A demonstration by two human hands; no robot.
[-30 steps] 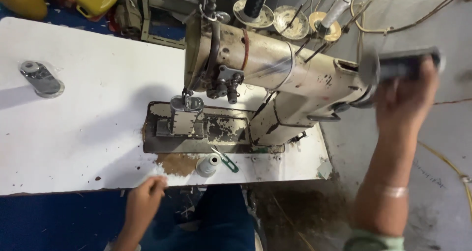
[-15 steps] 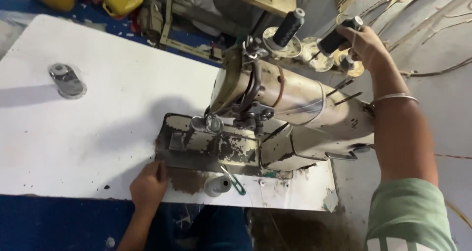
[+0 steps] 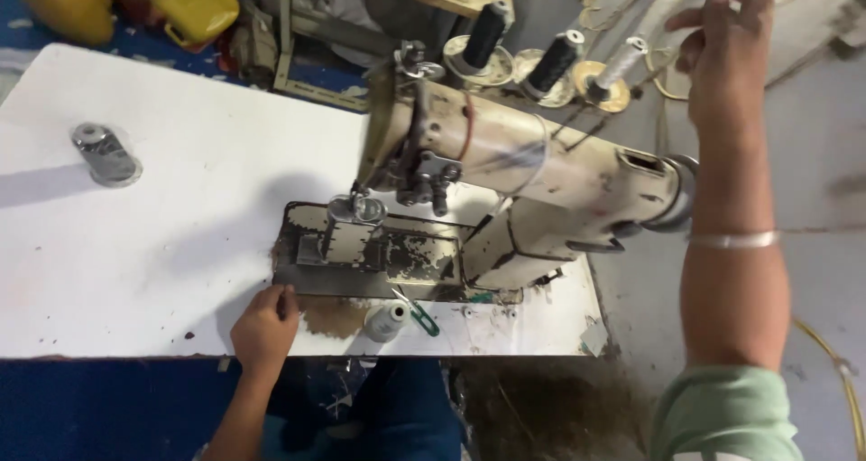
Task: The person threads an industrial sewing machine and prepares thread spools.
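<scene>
Currently left hand (image 3: 263,327) rests loosely curled on the white table's (image 3: 180,244) front edge, touching the worn sewing machine (image 3: 505,168) base plate; right hand (image 3: 729,41) raised beyond the far-edge thread spools (image 3: 550,62), fingers half-curled, grip unclear.

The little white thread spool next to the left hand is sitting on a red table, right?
Not quite. The head view shows the white thread spool sitting on a white table, not a red one. It does sit near the table's front edge, close to the left hand.
</scene>
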